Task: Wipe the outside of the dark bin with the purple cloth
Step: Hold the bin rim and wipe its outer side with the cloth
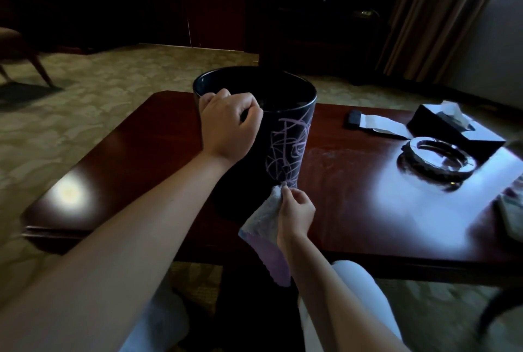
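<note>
The dark bin (285,139) stands upright on the reddish wooden table (353,210), its near side covered with pale purple scribbles. My left hand (229,125) grips the bin's near-left rim, fingers curled over the edge. My right hand (295,211) pinches the purple cloth (266,235) and holds its top corner against the bin's lower side, just under the scribbles. The cloth hangs down past the table's front edge, pale on top and purple below.
On the table's right stand a round glass ashtray (437,157), a black tissue box (452,125), and a dark remote (355,119) beside white paper (382,125). A chair (17,51) is on the carpet at far left. My knees sit below the table's front edge.
</note>
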